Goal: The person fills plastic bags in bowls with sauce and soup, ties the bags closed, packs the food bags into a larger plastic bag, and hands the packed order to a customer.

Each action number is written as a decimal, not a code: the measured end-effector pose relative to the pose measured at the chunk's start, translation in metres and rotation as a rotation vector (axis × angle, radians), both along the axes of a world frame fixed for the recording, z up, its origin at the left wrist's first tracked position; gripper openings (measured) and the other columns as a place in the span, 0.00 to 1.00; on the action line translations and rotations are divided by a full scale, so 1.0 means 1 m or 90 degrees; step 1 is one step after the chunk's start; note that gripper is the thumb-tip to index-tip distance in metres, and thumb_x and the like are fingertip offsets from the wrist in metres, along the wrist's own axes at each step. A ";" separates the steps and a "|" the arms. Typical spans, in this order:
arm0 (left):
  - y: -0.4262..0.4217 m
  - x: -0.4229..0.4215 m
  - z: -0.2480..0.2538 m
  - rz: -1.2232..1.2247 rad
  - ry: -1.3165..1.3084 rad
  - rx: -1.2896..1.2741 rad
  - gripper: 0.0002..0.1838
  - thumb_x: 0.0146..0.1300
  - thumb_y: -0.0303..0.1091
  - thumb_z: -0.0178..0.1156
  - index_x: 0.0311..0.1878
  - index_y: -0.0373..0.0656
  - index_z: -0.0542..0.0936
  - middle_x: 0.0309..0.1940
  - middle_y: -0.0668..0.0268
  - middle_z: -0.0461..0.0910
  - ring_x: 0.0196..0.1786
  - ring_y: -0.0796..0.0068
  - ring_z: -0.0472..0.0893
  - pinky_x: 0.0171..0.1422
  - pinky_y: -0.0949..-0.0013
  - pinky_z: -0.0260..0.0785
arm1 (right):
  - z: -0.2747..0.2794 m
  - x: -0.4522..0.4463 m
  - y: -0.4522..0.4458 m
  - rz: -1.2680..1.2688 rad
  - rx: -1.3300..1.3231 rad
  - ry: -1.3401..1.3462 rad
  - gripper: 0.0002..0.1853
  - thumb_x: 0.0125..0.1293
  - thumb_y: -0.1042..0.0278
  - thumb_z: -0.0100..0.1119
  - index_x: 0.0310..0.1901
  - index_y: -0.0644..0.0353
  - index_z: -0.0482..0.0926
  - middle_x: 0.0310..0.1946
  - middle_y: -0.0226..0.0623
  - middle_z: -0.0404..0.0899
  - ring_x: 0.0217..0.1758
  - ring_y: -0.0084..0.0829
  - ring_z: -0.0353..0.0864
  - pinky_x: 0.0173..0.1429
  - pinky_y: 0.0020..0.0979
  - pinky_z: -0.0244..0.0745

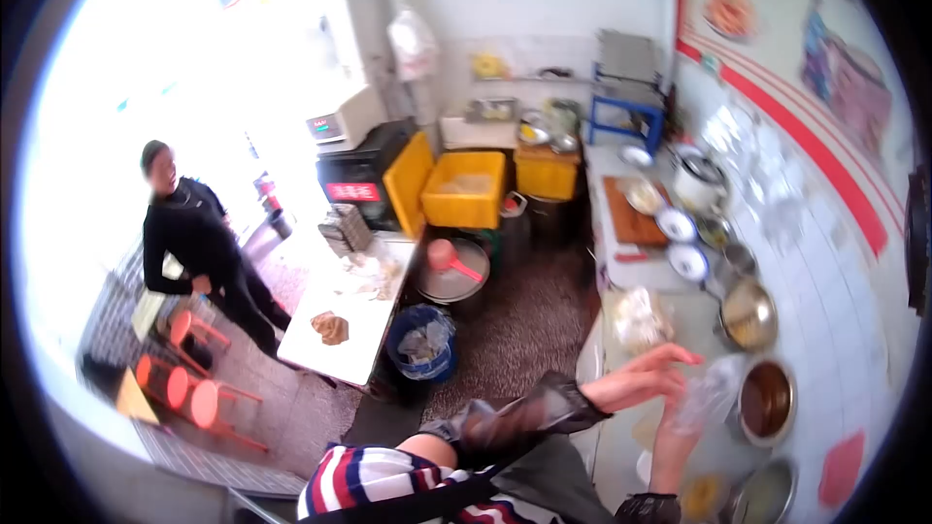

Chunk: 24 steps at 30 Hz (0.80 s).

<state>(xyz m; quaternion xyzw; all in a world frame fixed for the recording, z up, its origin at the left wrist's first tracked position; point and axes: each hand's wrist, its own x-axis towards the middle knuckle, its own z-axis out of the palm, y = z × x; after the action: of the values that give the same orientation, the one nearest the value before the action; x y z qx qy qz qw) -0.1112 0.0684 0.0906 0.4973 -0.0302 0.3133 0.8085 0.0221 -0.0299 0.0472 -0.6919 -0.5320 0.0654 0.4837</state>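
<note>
My left hand (pixel 636 381) reaches over the counter from the left, its fingers stretched out and a little apart. Just below it, my right hand (pixel 674 442) is raised, with a thin clear plastic bag (pixel 707 396) at its fingers. The bag and blur partly hide those fingers, which appear closed on it. Both forearms wear dark sheer sleeve covers. Beside the bag stands a metal pot of brown sauce (pixel 767 403). A plastic bag of pale food (pixel 639 318) lies on the counter beyond my left hand.
Along the counter are a wooden cutting board (pixel 629 223), bowls and a steel pan (pixel 748 315). Across the aisle stand a white table (pixel 325 354), a blue bin (pixel 421 354) and yellow crates (pixel 463 196). A person in black (pixel 199 233) stands beyond the table, near orange stools (pixel 209 405).
</note>
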 end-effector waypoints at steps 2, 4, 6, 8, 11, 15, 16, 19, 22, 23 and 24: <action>0.021 -0.055 -0.025 0.198 0.154 0.244 0.34 0.57 0.28 0.61 0.66 0.46 0.59 0.63 0.62 0.59 0.57 0.71 0.67 0.61 0.67 0.62 | -0.007 -0.021 0.034 0.067 0.101 -0.109 0.16 0.55 0.69 0.60 0.46 0.61 0.77 0.45 0.41 0.77 0.48 0.43 0.77 0.53 0.37 0.70; 0.026 -0.091 -0.061 0.440 0.210 0.572 0.44 0.51 0.31 0.66 0.69 0.44 0.54 0.66 0.57 0.55 0.63 0.59 0.62 0.66 0.61 0.57 | 0.036 -0.084 0.061 0.226 0.255 -0.219 0.13 0.51 0.72 0.58 0.41 0.62 0.77 0.39 0.41 0.76 0.44 0.42 0.77 0.47 0.35 0.71; 0.026 -0.122 -0.060 0.544 0.269 0.518 0.35 0.51 0.36 0.65 0.62 0.39 0.64 0.62 0.55 0.60 0.66 0.56 0.60 0.66 0.59 0.55 | 0.032 -0.126 0.093 0.374 0.213 -0.073 0.11 0.50 0.71 0.59 0.38 0.62 0.76 0.36 0.41 0.76 0.42 0.42 0.77 0.44 0.35 0.71; 0.046 -0.150 -0.066 0.606 0.259 0.490 0.31 0.52 0.37 0.64 0.59 0.39 0.68 0.60 0.54 0.63 0.65 0.57 0.61 0.65 0.58 0.55 | 0.032 -0.166 0.122 0.420 0.190 -0.077 0.07 0.51 0.70 0.59 0.31 0.61 0.74 0.29 0.39 0.73 0.35 0.39 0.76 0.38 0.34 0.71; 0.074 -0.201 -0.089 0.812 0.373 0.648 0.23 0.53 0.34 0.61 0.53 0.39 0.73 0.55 0.56 0.67 0.61 0.58 0.64 0.62 0.57 0.56 | 0.042 -0.205 0.169 0.509 0.258 -0.241 0.05 0.55 0.71 0.58 0.32 0.62 0.75 0.26 0.39 0.73 0.29 0.37 0.74 0.34 0.36 0.68; 0.068 -0.269 -0.081 0.887 0.517 0.523 0.19 0.53 0.29 0.59 0.51 0.42 0.74 0.47 0.58 0.71 0.50 0.59 0.71 0.54 0.59 0.61 | 0.049 -0.247 0.198 0.645 -0.252 0.505 0.08 0.64 0.67 0.54 0.38 0.62 0.78 0.23 0.29 0.73 0.20 0.19 0.65 0.23 0.23 0.57; 0.071 -0.278 -0.085 0.940 0.517 0.504 0.17 0.53 0.28 0.59 0.49 0.43 0.75 0.46 0.58 0.71 0.49 0.59 0.71 0.53 0.60 0.62 | 0.045 -0.252 0.210 0.733 -0.311 0.597 0.10 0.65 0.66 0.53 0.42 0.63 0.78 0.24 0.25 0.72 0.19 0.14 0.62 0.22 0.17 0.53; 0.074 -0.287 -0.091 1.022 0.487 0.378 0.12 0.57 0.27 0.57 0.46 0.41 0.76 0.43 0.58 0.73 0.49 0.58 0.71 0.54 0.62 0.64 | 0.029 -0.270 0.249 0.957 -0.253 0.388 0.23 0.59 0.68 0.58 0.56 0.65 0.72 0.26 0.31 0.72 0.24 0.21 0.67 0.27 0.23 0.61; 0.075 -0.289 -0.073 1.048 0.411 0.317 0.09 0.62 0.30 0.56 0.45 0.39 0.75 0.48 0.57 0.69 0.53 0.58 0.69 0.60 0.62 0.60 | 0.054 -0.290 0.259 0.923 0.248 -0.411 0.38 0.47 0.74 0.60 0.64 0.65 0.62 0.34 0.43 0.70 0.39 0.42 0.68 0.43 0.38 0.65; 0.072 -0.290 -0.076 1.063 0.421 0.314 0.09 0.62 0.30 0.56 0.45 0.39 0.75 0.48 0.57 0.69 0.53 0.58 0.69 0.60 0.62 0.60 | 0.046 -0.289 0.265 0.938 0.255 -0.405 0.38 0.47 0.74 0.60 0.64 0.65 0.62 0.34 0.43 0.70 0.39 0.42 0.68 0.43 0.38 0.65; 0.073 -0.294 -0.082 1.071 0.517 0.319 0.09 0.63 0.31 0.56 0.44 0.39 0.76 0.48 0.57 0.69 0.54 0.59 0.68 0.61 0.62 0.58 | 0.037 -0.288 0.275 0.959 0.191 -0.403 0.36 0.48 0.73 0.61 0.63 0.65 0.63 0.33 0.43 0.72 0.38 0.42 0.70 0.42 0.38 0.66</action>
<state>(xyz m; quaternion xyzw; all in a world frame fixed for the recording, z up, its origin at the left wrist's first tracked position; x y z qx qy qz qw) -0.4053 0.1411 0.0083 0.5844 0.5518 0.5785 0.1390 -0.2661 0.2452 0.0843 -0.0642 -0.9669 0.1020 0.2250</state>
